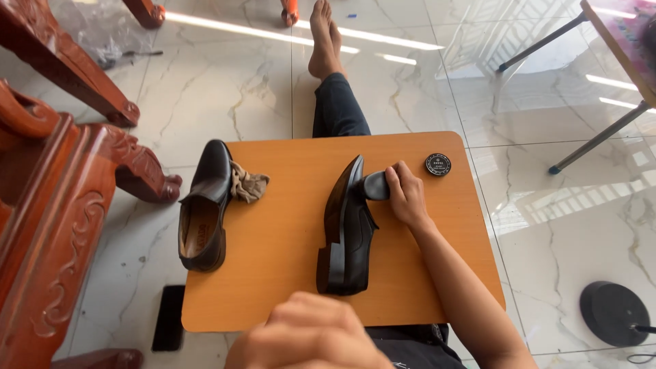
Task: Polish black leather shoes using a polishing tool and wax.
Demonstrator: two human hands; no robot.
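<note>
A black leather shoe (348,229) lies on its side in the middle of a small orange table (280,239), sole facing left. My right hand (408,198) grips a small black applicator (374,186) and presses it against the shoe's upper near the toe. My left hand (307,335) is blurred at the bottom edge, fingers curled, just below the shoe's heel; whether it touches the shoe is unclear. A second black shoe (203,208) stands upright at the table's left edge, a crumpled beige cloth (249,184) beside it. A round black tin (438,164) sits near the far right corner.
Carved red wooden furniture (61,205) stands close on the left. My outstretched leg (338,109) reaches past the table on the marble floor. A flat black object (169,318) lies on the floor at the left, a round black base (611,313) at the right, and metal table legs (601,137) stand at the top right.
</note>
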